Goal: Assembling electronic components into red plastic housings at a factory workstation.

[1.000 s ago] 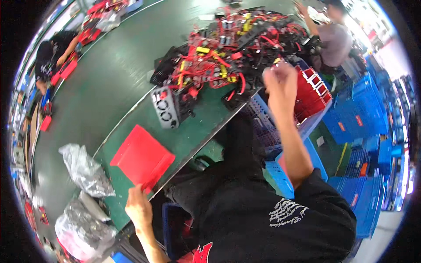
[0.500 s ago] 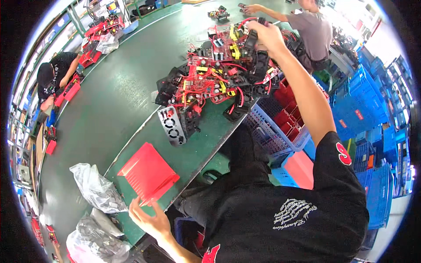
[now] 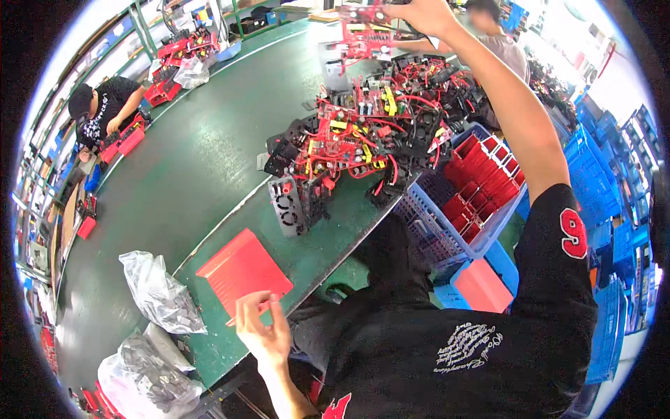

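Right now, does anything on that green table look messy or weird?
Yes. The red circuit boards lie in a tangled heap with wires sticking out, not in rows like the red parts in the blue crate. The right hand lifts one board high above the heap.

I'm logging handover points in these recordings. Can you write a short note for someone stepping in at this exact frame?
Right hand: raised far over the table, gripping a red circuit board lifted above the heap of red boards and wires.
Left hand: at the near table edge, pinching the corner of a flat red ribbed plate that lies on the green table.
Done: one board is clear of the heap.
Left: the lifted board is not set down anywhere; the heap remains large. The blue crate beside the table holds red parts.
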Available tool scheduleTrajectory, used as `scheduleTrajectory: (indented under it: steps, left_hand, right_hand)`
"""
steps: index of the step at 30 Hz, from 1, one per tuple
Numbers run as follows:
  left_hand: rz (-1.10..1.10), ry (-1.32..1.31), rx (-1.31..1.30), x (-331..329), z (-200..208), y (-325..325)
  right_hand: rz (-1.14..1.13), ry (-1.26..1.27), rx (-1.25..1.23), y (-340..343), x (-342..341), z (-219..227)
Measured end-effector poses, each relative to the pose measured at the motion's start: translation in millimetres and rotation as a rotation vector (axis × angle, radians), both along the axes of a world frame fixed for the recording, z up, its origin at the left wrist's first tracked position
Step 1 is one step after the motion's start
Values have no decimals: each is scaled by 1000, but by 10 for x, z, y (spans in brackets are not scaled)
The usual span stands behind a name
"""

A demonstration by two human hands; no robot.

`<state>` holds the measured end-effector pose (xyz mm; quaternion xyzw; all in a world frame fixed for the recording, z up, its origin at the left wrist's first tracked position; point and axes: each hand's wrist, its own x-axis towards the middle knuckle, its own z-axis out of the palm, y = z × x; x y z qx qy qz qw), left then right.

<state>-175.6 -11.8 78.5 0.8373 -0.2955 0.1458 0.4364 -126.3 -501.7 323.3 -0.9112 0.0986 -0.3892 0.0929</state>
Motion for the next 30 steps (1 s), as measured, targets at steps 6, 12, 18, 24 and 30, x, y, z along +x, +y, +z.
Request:
scheduleTrajectory:
  steps: [6, 12, 18, 24, 30]
  left_hand:
    - [-163, 66, -123, 162, 253, -594]
    - [-270, 406, -715, 721, 336, -1288]
    - [-675, 1502, -1129, 188, -31, -684]
    - [-14, 1019, -439, -539, 461, -475]
    - [-229, -18, 199, -289, -269, -880]
  right_hand:
    - [75, -290, -138, 469, -363, 227]
    - [478, -316, 242, 1214, -819, 58]
    - [454, -212, 487, 1538, -1212, -877]
    - [391, 117, 1030, 1976, -1680, -2022]
    - [244, -67, 1832, 2398, -1443, -3100]
